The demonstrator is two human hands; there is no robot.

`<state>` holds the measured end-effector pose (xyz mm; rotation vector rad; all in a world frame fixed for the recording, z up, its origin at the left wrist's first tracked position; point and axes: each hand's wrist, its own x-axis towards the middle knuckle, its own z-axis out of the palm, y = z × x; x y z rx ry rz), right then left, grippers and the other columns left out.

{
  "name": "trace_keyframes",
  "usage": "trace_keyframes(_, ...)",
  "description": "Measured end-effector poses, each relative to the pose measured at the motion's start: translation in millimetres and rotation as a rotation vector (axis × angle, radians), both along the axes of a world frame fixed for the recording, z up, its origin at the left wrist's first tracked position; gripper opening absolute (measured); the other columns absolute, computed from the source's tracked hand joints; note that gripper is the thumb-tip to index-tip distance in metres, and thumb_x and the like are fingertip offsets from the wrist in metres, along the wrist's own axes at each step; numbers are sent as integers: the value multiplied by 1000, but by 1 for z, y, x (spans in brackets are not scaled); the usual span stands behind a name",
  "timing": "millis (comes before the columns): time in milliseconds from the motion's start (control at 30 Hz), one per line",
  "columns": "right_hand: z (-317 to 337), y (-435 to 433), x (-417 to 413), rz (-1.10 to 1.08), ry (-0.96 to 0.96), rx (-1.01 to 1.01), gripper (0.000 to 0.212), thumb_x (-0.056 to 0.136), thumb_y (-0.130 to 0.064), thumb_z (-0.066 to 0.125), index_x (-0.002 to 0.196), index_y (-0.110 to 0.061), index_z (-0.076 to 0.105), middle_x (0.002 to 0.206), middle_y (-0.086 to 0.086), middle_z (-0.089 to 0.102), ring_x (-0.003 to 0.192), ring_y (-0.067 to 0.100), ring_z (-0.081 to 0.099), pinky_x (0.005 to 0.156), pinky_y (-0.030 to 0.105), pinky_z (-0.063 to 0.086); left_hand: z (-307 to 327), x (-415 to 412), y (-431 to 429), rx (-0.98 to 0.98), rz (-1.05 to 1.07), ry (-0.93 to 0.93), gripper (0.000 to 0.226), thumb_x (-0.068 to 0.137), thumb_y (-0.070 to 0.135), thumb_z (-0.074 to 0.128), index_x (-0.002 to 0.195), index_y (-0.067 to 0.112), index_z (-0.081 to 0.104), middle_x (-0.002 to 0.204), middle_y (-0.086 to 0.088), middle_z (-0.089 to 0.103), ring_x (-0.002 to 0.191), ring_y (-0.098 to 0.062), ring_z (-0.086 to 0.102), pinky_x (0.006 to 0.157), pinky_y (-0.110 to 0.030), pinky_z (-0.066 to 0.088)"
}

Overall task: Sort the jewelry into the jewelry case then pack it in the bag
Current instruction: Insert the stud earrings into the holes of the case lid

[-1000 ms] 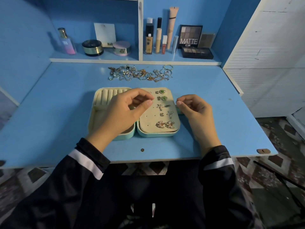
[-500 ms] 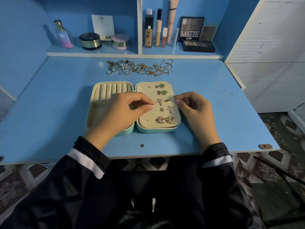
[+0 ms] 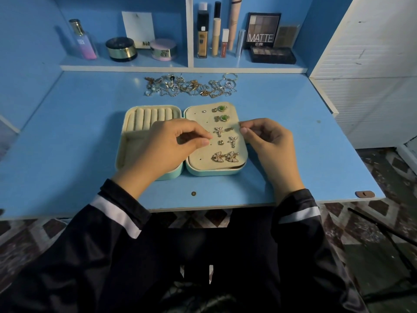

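Observation:
The teal jewelry case [image 3: 180,171] lies open in the middle of the blue desk. Its left half holds cream ring rolls [image 3: 150,117]. Its right half is a cream earring panel [image 3: 200,118] carrying several earrings, among them green ones [image 3: 222,108] and butterfly ones [image 3: 224,156]. My left hand [image 3: 168,146] reaches across the case, thumb and forefinger pinched over the panel's left side on something tiny. My right hand [image 3: 269,143] pinches at the panel's right edge. A pile of loose jewelry [image 3: 191,86] lies behind the case. No bag is in view.
A shelf [image 3: 180,66] at the back holds a perfume bottle [image 3: 83,40], round jars [image 3: 121,49], makeup tubes [image 3: 216,37] and eyeshadow palettes [image 3: 273,54]. A white cabinet [image 3: 372,75] stands at the right. A small brown screw cap [image 3: 193,193] sits near the front edge.
My left hand's pinch has moved down the panel toward me by about one row. My right hand has stayed at the panel's right edge.

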<state>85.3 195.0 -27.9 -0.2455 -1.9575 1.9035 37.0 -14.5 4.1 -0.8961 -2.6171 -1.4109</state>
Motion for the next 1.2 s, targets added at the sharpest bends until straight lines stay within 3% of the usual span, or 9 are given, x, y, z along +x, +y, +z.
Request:
trace_keyframes(300,0,0,0,-8,-2,8,8,88,0,66,95,4,68,97,17,72,84,15,68,79,26,55,3,1,3,-6,-26,-17,15,82,18,77,92,30,76,90,22,71,86,7,62,78,-5,43)
trace_keyframes(433,0,0,0,-3,-6,4,7,89,-1,66,93,2,69,97,17,72,83,17,67,81,30,56,0,0,2,-3,-41,4,13,83,19,77,93,27,77,91,14,72,85,-2,63,79,-10,46)
trace_keyframes(900,0,0,-1,-18,-8,6,9,88,-1,67,95,4,69,97,17,72,84,17,67,81,31,56,-4,-4,-2,-8,-46,-27,14,85,23,75,95,32,76,92,12,72,83,-15,62,80,-35,51)
trace_keyframes(1067,1,0,0,-8,0,-2,6,88,-2,67,93,-1,70,95,16,73,84,18,67,80,30,56,-1,-2,-3,-5,-49,-53,13,85,19,76,94,29,77,91,14,73,87,-8,64,84,-28,51)
trace_keyframes(1200,0,0,-1,-2,2,-1,6,88,-2,67,93,-1,70,97,17,73,86,20,67,82,32,56,0,-1,-3,-33,-52,-67,13,84,22,76,92,33,77,90,14,74,85,-13,64,82,-28,50)
